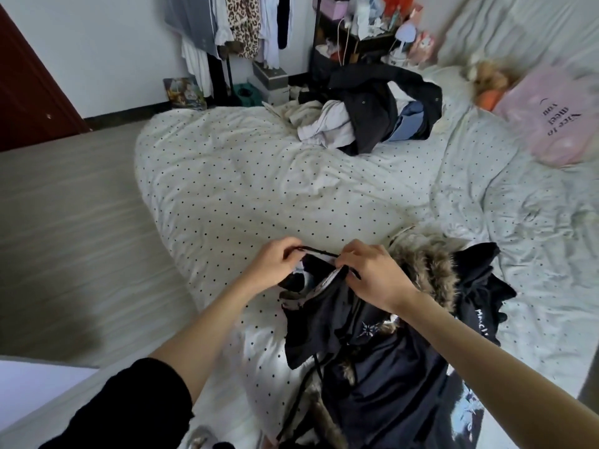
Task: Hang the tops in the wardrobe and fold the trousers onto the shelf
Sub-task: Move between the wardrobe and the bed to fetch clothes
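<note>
A dark navy garment (327, 322) with a white-edged waistband or collar lies on the near part of the bed, on a heap of dark clothes. My left hand (275, 264) pinches its thin black strap or cord at the left end. My right hand (372, 273) pinches the same cord at the right end, so it runs taut between them. A fur-trimmed coat (428, 267) lies just right of my right hand. A second pile of clothes (363, 115), with a black jacket on top, sits at the far side of the bed.
The bed has a white dotted duvet (243, 189). A clothes rail with hanging garments (240, 24) stands against the far wall. A pink bag (557, 121) and a soft toy (486, 82) lie at the bed's right. Grey floor (64, 222) runs along the left.
</note>
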Demonstrator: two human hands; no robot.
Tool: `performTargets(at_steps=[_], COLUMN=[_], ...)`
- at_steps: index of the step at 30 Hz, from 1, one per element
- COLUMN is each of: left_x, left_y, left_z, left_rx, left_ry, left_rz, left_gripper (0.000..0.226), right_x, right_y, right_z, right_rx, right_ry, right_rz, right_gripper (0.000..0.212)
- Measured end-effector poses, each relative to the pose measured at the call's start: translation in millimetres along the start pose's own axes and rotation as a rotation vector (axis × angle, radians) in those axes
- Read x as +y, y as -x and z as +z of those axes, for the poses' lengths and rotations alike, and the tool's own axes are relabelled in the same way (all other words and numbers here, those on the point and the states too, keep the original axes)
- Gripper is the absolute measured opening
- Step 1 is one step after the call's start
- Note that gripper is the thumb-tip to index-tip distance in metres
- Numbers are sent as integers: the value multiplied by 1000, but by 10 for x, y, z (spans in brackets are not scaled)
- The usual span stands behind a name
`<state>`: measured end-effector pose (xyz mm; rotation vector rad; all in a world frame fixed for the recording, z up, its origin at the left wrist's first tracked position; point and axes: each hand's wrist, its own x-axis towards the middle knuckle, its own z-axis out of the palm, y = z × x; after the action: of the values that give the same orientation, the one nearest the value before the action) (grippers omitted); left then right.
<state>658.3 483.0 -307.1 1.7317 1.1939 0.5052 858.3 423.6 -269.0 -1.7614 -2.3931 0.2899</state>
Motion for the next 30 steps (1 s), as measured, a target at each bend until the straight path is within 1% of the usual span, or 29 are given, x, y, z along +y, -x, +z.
performTargets(at_steps=[1,3,5,7,9,11,13,14,16,18,19,22,24,26,28,30], left_x=[45,130,231,309,388,420,422,410,389,356,321,188,75,-25,-126,-231], left_y=[-2,2,85,245,427,711,973,1123,1459,1739,1923,2357,2642,2865,3127,3360], left_z=[-185,-561,-969,-1392,-1742,-2091,-2391,-2543,-2820,-3024,-3148,-3401,-3534,-3639,-3744,-3849], left_rx=[14,43,94,175,250,347,437,498,630,698,719,750,781,817,867,939], left_ry=[-41,-100,-108,-103,-127,-194,-274,-309,-373,-429,-465,-493,-488,-479,-506,-568], left_rz=[24,52,57,71,95,72,31,18,-5,-63,-102,-144,-149,-166,-221,-300], left_gripper=[14,16,19,21,27,27,19,17,21,19,19,17,14,14,13,12], right_x=[-44,-210,-458,-748,-1035,-1470,-1861,-2049,-2408,-2686,-2882,-3325,-3620,-3878,-4214,-4555], right_y=[-109,-367,-657,-967,-1245,-1498,-1650,-1704,-1789,-1848,-1893,-2012,-2072,-2122,-2154,-2152], right_z=[-61,-176,-322,-445,-557,-638,-685,-698,-720,-745,-746,-677,-602,-542,-466,-406], right_rx=[-45,-39,28,129,232,315,370,390,415,438,447,438,405,362,316,235], right_ry=[94,184,202,159,140,115,125,126,145,140,121,38,-105,-292,-428,-511], right_rz=[-7,-49,-92,-154,-206,-254,-297,-321,-384,-409,-438,-508,-523,-496,-478,-491], right_gripper=[36,32,32,35,34,25,13,15,22,23,23,21,20,19,20,21])
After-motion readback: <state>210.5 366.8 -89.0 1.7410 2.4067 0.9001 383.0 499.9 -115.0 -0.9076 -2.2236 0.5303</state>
